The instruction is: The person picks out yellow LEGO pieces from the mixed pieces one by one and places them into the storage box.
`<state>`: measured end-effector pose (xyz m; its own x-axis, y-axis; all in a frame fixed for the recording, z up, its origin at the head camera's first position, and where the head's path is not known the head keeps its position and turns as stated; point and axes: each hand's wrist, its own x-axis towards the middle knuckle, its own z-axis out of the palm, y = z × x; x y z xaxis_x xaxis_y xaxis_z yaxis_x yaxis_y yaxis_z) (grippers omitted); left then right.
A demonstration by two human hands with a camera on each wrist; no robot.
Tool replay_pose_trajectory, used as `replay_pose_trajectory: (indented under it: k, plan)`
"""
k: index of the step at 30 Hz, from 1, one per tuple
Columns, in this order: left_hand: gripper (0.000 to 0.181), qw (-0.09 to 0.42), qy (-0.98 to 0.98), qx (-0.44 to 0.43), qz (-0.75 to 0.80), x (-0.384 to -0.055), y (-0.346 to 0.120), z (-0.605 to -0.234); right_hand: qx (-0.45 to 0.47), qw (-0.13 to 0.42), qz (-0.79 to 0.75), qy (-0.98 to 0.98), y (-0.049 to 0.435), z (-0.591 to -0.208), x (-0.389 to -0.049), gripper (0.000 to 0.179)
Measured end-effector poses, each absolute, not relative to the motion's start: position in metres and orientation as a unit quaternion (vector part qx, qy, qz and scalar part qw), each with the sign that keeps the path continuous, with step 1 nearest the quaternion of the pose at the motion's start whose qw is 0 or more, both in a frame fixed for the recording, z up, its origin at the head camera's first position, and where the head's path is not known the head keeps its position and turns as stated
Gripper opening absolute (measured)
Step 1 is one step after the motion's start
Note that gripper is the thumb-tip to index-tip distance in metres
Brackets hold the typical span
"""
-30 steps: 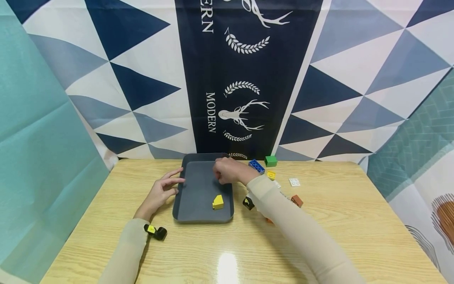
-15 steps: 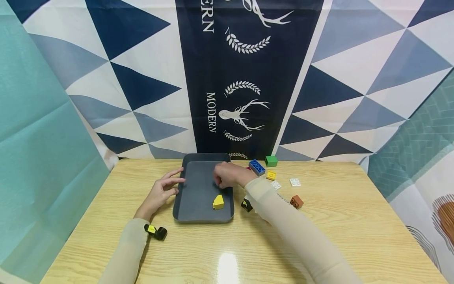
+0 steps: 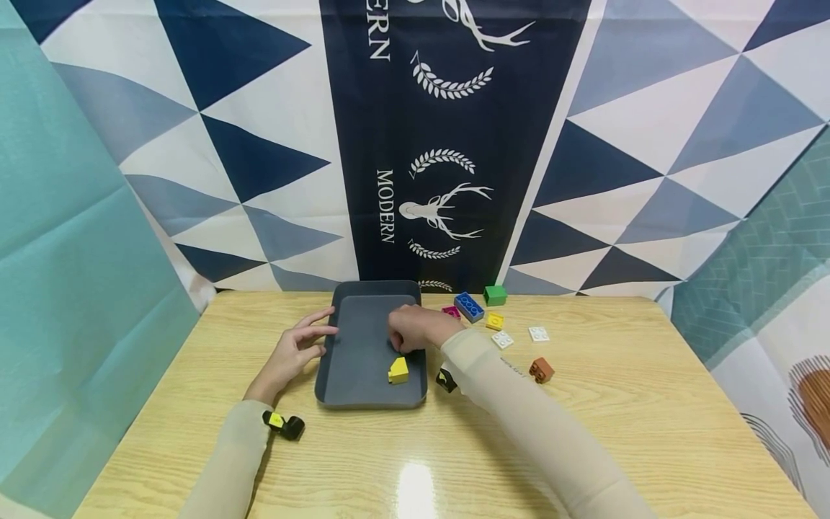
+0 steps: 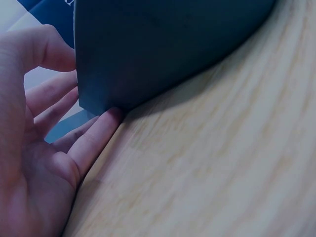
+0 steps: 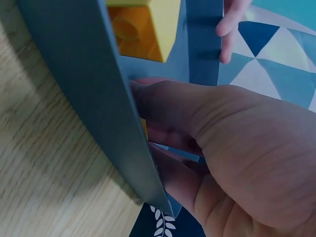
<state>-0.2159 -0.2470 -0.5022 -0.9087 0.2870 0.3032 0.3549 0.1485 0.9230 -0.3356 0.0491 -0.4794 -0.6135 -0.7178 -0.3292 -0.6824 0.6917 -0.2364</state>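
A dark grey tray (image 3: 363, 401) lies on the wooden table. My left hand (image 3: 295, 355) rests at its left side, fingers fairly straight and tips touching the rim; in the left wrist view they lie along the tray wall (image 4: 163, 44). Inside the tray, near its right wall, my right hand (image 3: 415, 328) has its fingers curled and pointing down. The right wrist view shows a sliver of a yellow toy brick (image 5: 144, 127) between thumb and fingers; the rest is hidden by the tray wall and hand. A yellow sloped toy brick (image 3: 398, 370) sits in the tray just nearer than this hand.
Right of the tray lie a magenta brick (image 3: 451, 312), a blue brick (image 3: 469, 306), a green brick (image 3: 495, 295), a small yellow brick (image 3: 495, 321), two white pieces (image 3: 502, 339) and a brown brick (image 3: 541, 370). A patterned cloth (image 3: 279, 144) hangs behind the table.
My right hand has shifted slightly nearer within the tray, toward the sloped yellow brick. Its sleeve has moved left, baring the magenta brick and a white piece. The left hand stays put.
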Motion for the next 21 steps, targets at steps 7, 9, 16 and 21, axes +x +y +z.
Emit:
replay_pose_trajectory:
  k: [7,9,16,21]
  plan:
    - [0.042,0.025,-0.755,-0.214,-0.62,-0.216,-0.247,-0.502,-0.403,0.196,-0.041,0.893,0.049,-0.497,-0.348,0.033]
    - [0.042,0.025,-0.754,-0.215,-0.62,-0.216,-0.247,-0.502,-0.4,0.198,-0.042,0.894,0.049,-0.497,-0.347,0.033]
    - [0.042,0.027,-0.759,-0.211,-0.616,-0.216,-0.246,-0.502,-0.372,0.206,-0.032,0.904,0.046,-0.475,-0.328,0.024]
    - [0.042,0.027,-0.764,-0.208,-0.611,-0.216,-0.246,-0.501,-0.376,0.205,-0.025,0.903,0.045,-0.468,-0.323,0.023]
